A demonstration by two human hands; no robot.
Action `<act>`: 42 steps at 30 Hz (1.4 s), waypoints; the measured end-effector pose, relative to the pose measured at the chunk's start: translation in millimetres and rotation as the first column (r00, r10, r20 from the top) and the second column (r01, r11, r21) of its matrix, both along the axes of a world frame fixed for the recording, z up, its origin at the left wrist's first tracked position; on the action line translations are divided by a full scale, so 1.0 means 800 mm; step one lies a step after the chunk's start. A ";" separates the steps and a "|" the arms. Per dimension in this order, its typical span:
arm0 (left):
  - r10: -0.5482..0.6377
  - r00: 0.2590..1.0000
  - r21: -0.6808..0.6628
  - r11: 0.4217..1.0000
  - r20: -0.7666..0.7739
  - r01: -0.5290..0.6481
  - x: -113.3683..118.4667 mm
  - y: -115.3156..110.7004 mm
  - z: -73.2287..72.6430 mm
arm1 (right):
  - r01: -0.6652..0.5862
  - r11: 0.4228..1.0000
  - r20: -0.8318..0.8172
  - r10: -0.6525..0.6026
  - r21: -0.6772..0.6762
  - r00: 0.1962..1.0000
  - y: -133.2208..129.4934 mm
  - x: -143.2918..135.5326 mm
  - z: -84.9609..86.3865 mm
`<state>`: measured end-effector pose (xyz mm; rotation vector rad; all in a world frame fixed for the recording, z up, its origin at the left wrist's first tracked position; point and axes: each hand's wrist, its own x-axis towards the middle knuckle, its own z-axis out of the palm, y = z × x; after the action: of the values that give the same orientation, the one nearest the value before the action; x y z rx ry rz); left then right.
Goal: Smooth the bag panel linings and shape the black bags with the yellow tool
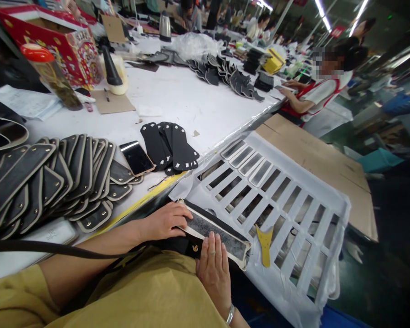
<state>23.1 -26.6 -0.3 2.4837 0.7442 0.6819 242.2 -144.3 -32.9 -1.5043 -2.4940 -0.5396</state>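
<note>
An oblong dark grey panel with a cream border (222,234) lies slantwise in front of my body, along the near-left edge of a slatted rack. My left hand (171,221) is closed on its left end, fingers curled over the top. Straight fingers of my right hand (214,266) rest flat along the near edge and top of the panel, toward its right end. Several grey-and-white strips (249,160) lie on the slatted rack (263,193). A yellow forked template (265,243) sits on the rack just right of the panel.
Left on the white table (171,100) are piled dark straps with pale edges (64,177), a phone (136,157) and black oblong pieces (171,143). Farther back stand a red-lidded bottle (51,75) and a red box (75,50). A co-worker (314,91) sits at the right.
</note>
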 end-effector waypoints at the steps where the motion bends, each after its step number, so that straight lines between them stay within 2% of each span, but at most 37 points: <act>1: 0.012 1.000 0.013 1.000 0.004 -0.012 -0.003 0.000 0.000 | -0.006 1.000 0.008 0.006 -0.003 1.000 0.000 0.000 0.000; 7: 0.153 0.988 -0.005 0.988 0.039 -0.153 -0.022 -0.002 -0.012 | -0.016 1.000 0.018 0.016 0.001 1.000 0.003 -0.002 -0.002; 13: 0.114 0.986 0.049 0.991 0.125 -0.121 -0.028 -0.004 -0.025 | -0.038 0.999 -0.007 0.038 0.009 0.999 0.013 -0.012 0.002; 15: 0.099 0.985 0.031 0.994 0.145 -0.105 -0.030 -0.005 -0.022 | -0.056 0.998 -0.008 0.056 0.002 0.998 0.014 -0.013 0.002; 20: 0.027 0.990 -0.144 0.990 0.142 -0.006 -0.039 -0.005 -0.007 | -0.073 0.997 0.001 0.073 -0.032 0.997 0.008 -0.009 0.000; 24: -0.057 0.990 -0.132 0.988 0.128 0.074 -0.042 -0.003 -0.003 | -0.089 0.994 0.029 0.091 -0.058 0.995 0.003 -0.007 0.000; 33: -0.049 0.995 -0.074 0.996 0.089 0.056 -0.045 -0.001 -0.002 | -0.085 0.993 -0.003 0.085 -0.077 0.996 0.003 -0.011 0.002; 37: -0.055 0.992 -0.114 0.991 0.117 0.069 -0.042 -0.002 0.000 | -0.074 0.995 0.009 0.075 -0.059 0.997 0.008 -0.018 0.001; 42: 0.052 0.983 -0.160 0.987 0.176 -0.024 -0.033 -0.007 0.002 | -0.103 0.995 -0.002 0.102 -0.009 0.995 0.024 -0.036 -0.002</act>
<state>-3.3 -32.4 1.4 2.2370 0.7485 0.8160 213.5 -124.9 -34.8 -1.3700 -2.5590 -0.5099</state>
